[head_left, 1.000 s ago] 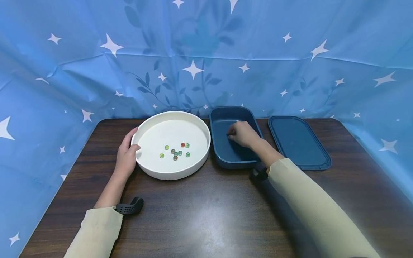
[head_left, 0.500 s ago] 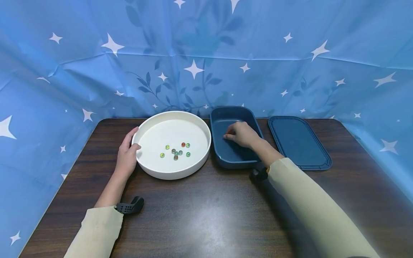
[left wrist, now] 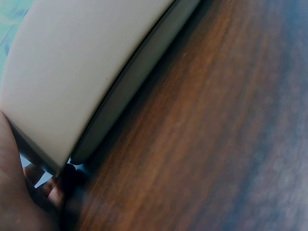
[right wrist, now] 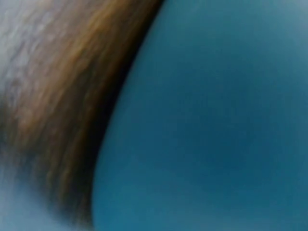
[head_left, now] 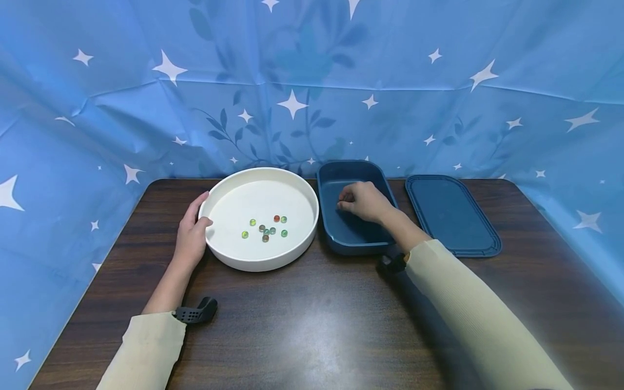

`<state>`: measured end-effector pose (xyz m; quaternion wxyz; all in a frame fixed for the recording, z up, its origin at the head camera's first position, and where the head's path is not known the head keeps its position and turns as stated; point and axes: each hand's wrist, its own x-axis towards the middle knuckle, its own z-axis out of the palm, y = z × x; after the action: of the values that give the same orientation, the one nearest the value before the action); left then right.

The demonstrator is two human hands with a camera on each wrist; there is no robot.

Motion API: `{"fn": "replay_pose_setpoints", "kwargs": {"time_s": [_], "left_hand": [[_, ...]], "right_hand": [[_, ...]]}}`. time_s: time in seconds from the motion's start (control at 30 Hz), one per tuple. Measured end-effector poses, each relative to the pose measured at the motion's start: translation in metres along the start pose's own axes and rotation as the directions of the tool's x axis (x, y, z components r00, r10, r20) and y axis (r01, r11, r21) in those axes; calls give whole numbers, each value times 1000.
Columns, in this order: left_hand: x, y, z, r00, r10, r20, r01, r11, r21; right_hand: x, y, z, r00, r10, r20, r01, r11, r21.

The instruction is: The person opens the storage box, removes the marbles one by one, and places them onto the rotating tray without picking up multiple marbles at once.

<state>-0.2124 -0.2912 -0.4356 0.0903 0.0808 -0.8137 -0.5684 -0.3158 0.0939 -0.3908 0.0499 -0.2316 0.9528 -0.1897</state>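
Observation:
At the left of the head view, my left hand [head_left: 191, 235] grips the rim of a round white tray [head_left: 258, 265], thumb inside and fingers along the outer wall. Several glass marbles [head_left: 272, 231] in green, yellow and reddish tones lie on the tray's floor. My right hand [head_left: 365, 201] reaches down into a deep blue rectangular container [head_left: 336, 238]. Its fingers and thumb are curled toward each other near the container's floor; whether something small sits between them is not clear. In the left wrist view the white tray's wall [left wrist: 82, 62] is close.
A flat blue lid [head_left: 450, 214] lies right of the container on the dark wooden table [head_left: 292, 319]. Tray and container stand side by side near the back edge. Behind them hangs a blue cloth [head_left: 312, 70] with white stars.
My right fingers shift slightly left inside the blue container. A reddish spot seen between them half a second ago no longer shows clearly. Left hand, tray and marbles stay put.

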Motion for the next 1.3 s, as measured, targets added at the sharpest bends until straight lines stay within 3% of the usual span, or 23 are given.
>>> {"fn": "replay_pose_setpoints", "kwargs": {"time_s": [0.3,0.7,0.87,1.07,1.3], "left_hand": [[0,0,0,1000,2,2,-2,1000,8],[-1,1,0,1000,-2,6,2,1000,-2],[-1,0,1,1000,-4,2,4,1000,-6],[-1,-1,4,1000,-7,18,7,1000,-6],[1,0,2,1000,5,-1,-5,1000,-4]], "right_hand": [[-3,-13,-9,999,-43,-18,44,998,47],[-9,-54,-18,996,-74,-57,81,986,143],[-12,-73,-14,992,-68,-106,93,962,257],[-19,-83,-5,982,-24,-187,100,907,408],[-17,-87,4,984,-46,-173,117,898,425]]}}
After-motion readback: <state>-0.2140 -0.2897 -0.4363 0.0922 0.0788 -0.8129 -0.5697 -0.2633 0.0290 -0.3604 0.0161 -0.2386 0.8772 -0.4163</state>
